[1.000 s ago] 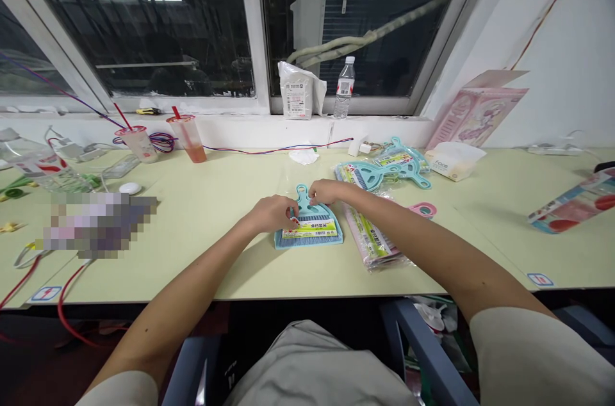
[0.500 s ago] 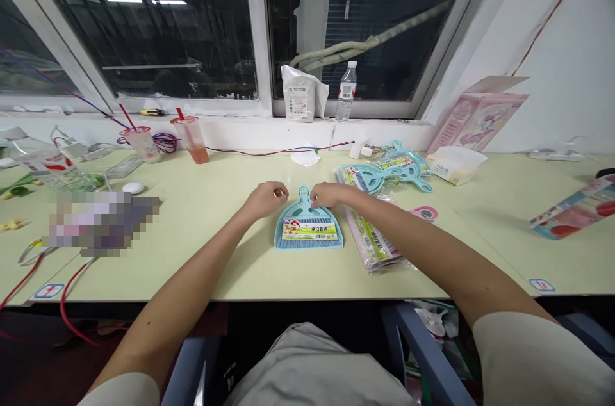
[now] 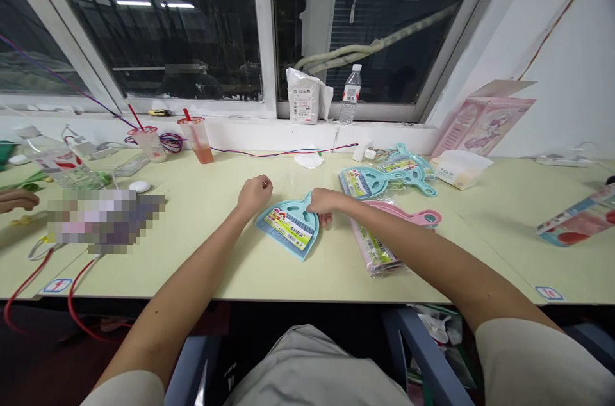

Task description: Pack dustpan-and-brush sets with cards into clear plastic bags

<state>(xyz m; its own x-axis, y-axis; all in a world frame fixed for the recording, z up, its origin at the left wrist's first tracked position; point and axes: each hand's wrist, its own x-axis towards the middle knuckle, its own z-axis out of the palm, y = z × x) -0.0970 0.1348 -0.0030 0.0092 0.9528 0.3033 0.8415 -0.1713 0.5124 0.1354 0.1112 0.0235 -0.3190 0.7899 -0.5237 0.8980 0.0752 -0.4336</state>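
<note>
My right hand (image 3: 325,202) is closed round the handle end of a light-blue dustpan (image 3: 311,241). A grey-blue brush (image 3: 283,236) lies nested in the pan, with a printed paper label (image 3: 293,230) across it. The pan is turned at a slant, its wide edge toward the lower left. Beyond its left corner is my left hand (image 3: 254,194), with curled fingers; what they hold, if anything, I cannot make out. Right of my right hand lie pink dustpan sets (image 3: 375,249) in clear plastic, partly hidden by my forearm.
More blue dustpan sets (image 3: 375,180) lie behind the pink ones, near a tissue pack (image 3: 461,169). Two drink cups (image 3: 198,143) stand at the back left. At the far left edge another person's hand (image 3: 16,201) shows. A water bottle (image 3: 350,95) stands on the sill.
The blue dustpan has swung from straight to slanted, its wide edge moving left, with my right hand at its handle. My left hand has moved slightly left. Another person's hand has appeared at far left.
</note>
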